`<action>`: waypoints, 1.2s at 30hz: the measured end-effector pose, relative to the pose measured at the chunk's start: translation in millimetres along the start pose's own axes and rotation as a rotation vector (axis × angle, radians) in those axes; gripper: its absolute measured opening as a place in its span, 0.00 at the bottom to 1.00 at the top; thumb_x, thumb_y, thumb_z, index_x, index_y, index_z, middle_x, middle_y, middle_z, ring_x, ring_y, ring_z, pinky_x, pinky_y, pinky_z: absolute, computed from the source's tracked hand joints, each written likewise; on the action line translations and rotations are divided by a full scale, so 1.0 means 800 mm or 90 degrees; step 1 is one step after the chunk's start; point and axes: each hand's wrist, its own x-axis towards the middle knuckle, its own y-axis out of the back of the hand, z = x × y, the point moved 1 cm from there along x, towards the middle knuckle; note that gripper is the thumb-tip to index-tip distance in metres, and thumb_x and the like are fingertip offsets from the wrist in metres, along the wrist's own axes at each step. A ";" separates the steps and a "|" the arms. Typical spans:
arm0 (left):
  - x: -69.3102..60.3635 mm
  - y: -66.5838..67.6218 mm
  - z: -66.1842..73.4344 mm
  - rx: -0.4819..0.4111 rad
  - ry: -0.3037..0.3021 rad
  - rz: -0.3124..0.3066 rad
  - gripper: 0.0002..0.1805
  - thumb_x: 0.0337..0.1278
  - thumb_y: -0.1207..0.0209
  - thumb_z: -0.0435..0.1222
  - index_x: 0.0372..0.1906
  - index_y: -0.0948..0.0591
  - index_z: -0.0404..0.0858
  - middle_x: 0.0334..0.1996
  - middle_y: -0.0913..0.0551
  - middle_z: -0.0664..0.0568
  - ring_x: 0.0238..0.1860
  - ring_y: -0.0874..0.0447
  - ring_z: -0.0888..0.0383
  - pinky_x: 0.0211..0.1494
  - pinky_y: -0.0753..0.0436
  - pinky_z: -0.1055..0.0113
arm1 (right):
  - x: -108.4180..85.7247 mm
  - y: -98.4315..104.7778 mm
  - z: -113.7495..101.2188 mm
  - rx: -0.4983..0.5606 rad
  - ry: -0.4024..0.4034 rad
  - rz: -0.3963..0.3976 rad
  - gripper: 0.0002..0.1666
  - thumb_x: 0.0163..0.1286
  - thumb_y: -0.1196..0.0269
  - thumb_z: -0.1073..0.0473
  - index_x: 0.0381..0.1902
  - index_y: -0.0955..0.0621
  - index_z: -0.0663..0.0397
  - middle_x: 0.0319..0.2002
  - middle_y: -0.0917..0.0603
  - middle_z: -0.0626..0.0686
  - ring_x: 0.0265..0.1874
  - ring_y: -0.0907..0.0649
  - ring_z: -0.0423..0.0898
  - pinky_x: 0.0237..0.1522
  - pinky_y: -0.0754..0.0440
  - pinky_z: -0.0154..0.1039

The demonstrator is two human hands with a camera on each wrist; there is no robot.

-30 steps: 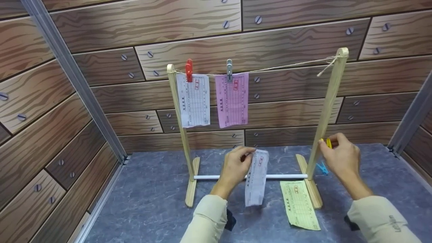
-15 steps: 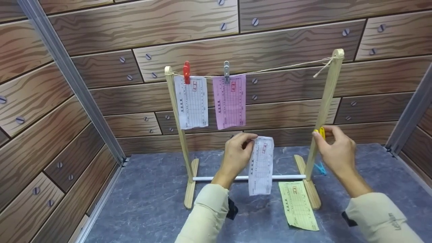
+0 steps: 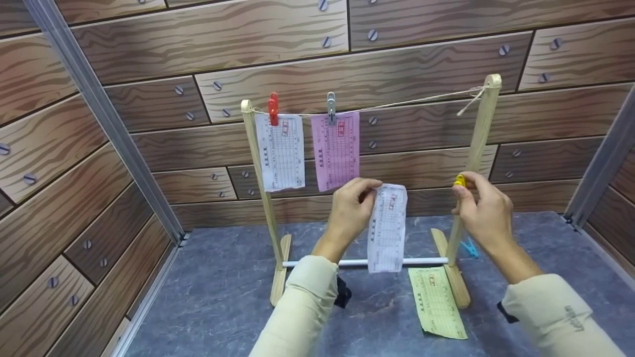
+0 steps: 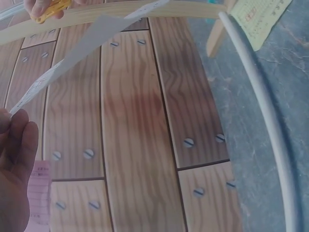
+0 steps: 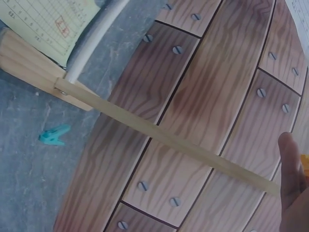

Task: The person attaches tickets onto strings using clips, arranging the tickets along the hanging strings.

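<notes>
My left hand (image 3: 349, 210) pinches the top corner of a white printed paper slip (image 3: 388, 230), which hangs down in front of the rack's lower bar. Between the thumb and fingers of my right hand (image 3: 486, 208) is a yellow clothespin (image 3: 460, 180), close to the right post. Above, a string (image 3: 412, 102) runs between two wooden posts. A red clothespin (image 3: 273, 109) holds another white slip (image 3: 282, 158) on it at the left, and a grey clothespin (image 3: 331, 108) holds a pink slip (image 3: 336, 153) beside that.
A yellow-green slip (image 3: 436, 302) lies on the dark table by the right foot (image 3: 459, 287) of the rack. Behind that post is a blue clothespin (image 5: 54, 135). A white bar (image 3: 426, 261) joins the feet, and a wood-patterned wall (image 3: 421, 49) stands behind.
Both hands have risen. The white slip has come up with the left hand and turned more face-on. My right hand with the yellow clothespin has also shifted left.
</notes>
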 end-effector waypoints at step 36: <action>0.071 0.019 0.034 0.007 -0.043 0.041 0.08 0.62 0.40 0.22 0.42 0.13 0.30 0.37 0.13 0.46 0.35 0.19 0.61 0.41 0.21 0.74 | 0.060 -0.010 -0.062 0.109 -0.054 -0.067 0.14 0.72 0.37 0.68 0.53 0.20 0.67 0.39 0.16 0.58 0.21 0.19 0.27 0.23 0.22 0.24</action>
